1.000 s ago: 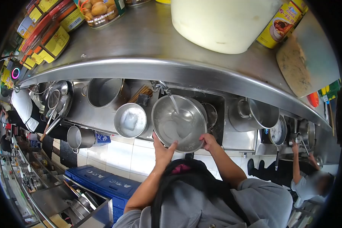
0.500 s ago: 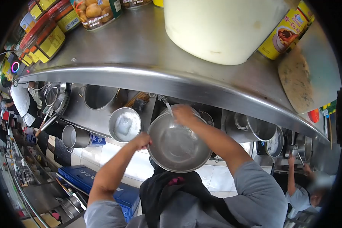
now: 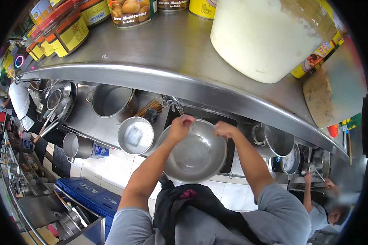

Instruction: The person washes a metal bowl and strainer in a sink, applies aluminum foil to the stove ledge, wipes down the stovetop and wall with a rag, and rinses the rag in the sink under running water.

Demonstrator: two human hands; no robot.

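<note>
A large steel bowl (image 3: 196, 157) rests at the sink in front of me, its inside wet and shiny. My left hand (image 3: 181, 125) is over the bowl's far left rim near the faucet (image 3: 176, 104), fingers bent together; what they hold, if anything, is too small to make out. At the far right rim is my right hand (image 3: 225, 129), its fingers curled down by the edge, their tips hard to see. Left of the bowl stands a smaller steel bowl (image 3: 135, 135) with a pale, translucent thing inside. No stream of water shows under the faucet.
A steel shelf (image 3: 171, 53) with jars, cans and a white tub (image 3: 261, 41) crosses above the sink. Pots (image 3: 110, 100) stand on both sides. Lower left are blue bins (image 3: 90, 196). A co-worker (image 3: 319, 208) is at the right, another person (image 3: 20, 98) at the far left.
My left hand has moved right, from beside the bowl to its far rim. My right hand has shifted right, away from the faucet. The water stream seen earlier no longer shows.
</note>
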